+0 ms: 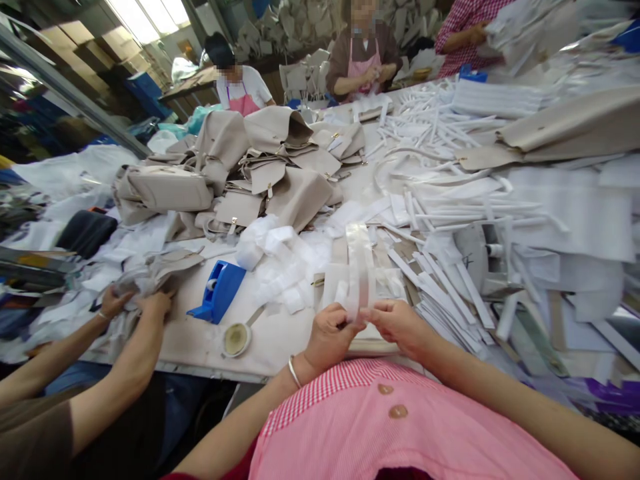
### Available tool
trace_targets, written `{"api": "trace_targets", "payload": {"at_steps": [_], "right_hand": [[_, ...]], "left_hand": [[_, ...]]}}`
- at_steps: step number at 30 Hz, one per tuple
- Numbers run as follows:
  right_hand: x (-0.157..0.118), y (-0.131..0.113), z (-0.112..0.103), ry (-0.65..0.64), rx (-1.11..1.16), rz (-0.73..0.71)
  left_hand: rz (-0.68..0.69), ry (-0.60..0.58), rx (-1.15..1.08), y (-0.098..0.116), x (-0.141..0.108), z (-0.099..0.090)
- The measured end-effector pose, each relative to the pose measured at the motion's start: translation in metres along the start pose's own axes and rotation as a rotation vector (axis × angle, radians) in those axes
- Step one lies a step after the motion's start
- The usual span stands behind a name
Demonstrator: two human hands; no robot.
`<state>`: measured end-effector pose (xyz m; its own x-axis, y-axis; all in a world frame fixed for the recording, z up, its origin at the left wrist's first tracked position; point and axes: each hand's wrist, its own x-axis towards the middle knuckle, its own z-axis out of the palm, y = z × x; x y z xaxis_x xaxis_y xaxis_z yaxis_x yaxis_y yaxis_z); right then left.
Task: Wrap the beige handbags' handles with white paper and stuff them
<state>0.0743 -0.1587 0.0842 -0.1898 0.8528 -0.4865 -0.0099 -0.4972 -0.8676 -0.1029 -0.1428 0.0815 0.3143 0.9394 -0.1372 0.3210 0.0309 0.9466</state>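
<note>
Close to my apron at the table's near edge, my left hand (pixel 327 337) and my right hand (pixel 397 325) come together with fingers pinched. Both are closed on the lower end of a shiny white strip (pixel 359 260), which looks like thin foam or plastic and stands up in a curve away from me. Its exact material I cannot make out. Under and behind it lie white foam pieces (pixel 336 283) and a beige flat piece (pixel 340 252). Left of my hands rest a blue tape dispenser (pixel 225 290) and a roll of tape (pixel 236 339).
Beige handbags (pixel 170 187) pile up at the back left, with crumpled white foam (pixel 285 267) before them. White strips (pixel 445 287) and a metal tape dispenser (pixel 477 257) crowd the right. A co-worker's hands (pixel 155 303) handle a piece at left; several people work across the table.
</note>
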Motion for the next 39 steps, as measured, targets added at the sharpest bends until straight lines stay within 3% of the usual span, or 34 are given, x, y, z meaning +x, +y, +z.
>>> {"api": "trace_targets", "payload": {"at_steps": [3, 6, 10, 14, 17, 20, 23, 25, 28, 31, 36, 39], "right_hand": [[0.004, 0.002, 0.01, 0.109, 0.113, 0.076], [0.005, 0.004, 0.013, 0.16, -0.026, -0.066], [0.001, 0.006, 0.009, 0.154, -0.425, -0.392], [0.001, 0.013, 0.005, 0.09, -0.768, -0.706], [0.003, 0.015, -0.001, 0.037, -0.816, -0.766], [0.004, 0.01, -0.007, -0.037, -0.578, -0.573], [0.006, 0.006, -0.008, -0.108, -0.108, -0.133], [0.009, 0.006, -0.004, -0.083, 0.173, 0.1], [0.011, 0.008, 0.005, 0.012, 0.321, 0.181], [0.01, 0.009, 0.007, 0.067, 0.1, 0.017], [0.005, 0.012, -0.001, 0.08, -0.565, -0.516], [0.006, 0.018, -0.006, 0.027, -0.825, -0.712]], "left_hand": [[0.097, -0.005, 0.174, -0.002, -0.002, 0.001], [0.03, -0.072, 0.114, 0.0, -0.001, -0.003], [-0.335, -0.229, -0.384, 0.005, 0.002, -0.011], [-0.619, -0.139, -0.828, 0.0, 0.008, -0.004], [-0.658, -0.089, -0.928, -0.003, 0.01, 0.003], [-0.536, -0.068, -0.708, -0.003, 0.008, 0.004], [-0.258, -0.084, -0.29, -0.002, 0.006, 0.001], [-0.083, -0.078, -0.049, -0.002, 0.006, -0.001], [0.02, -0.078, 0.105, -0.005, 0.005, -0.002], [-0.076, -0.17, -0.054, -0.009, 0.005, -0.005], [-0.575, -0.263, -0.793, -0.01, 0.011, -0.008], [-0.754, -0.238, -1.006, -0.006, 0.016, -0.003]]}}
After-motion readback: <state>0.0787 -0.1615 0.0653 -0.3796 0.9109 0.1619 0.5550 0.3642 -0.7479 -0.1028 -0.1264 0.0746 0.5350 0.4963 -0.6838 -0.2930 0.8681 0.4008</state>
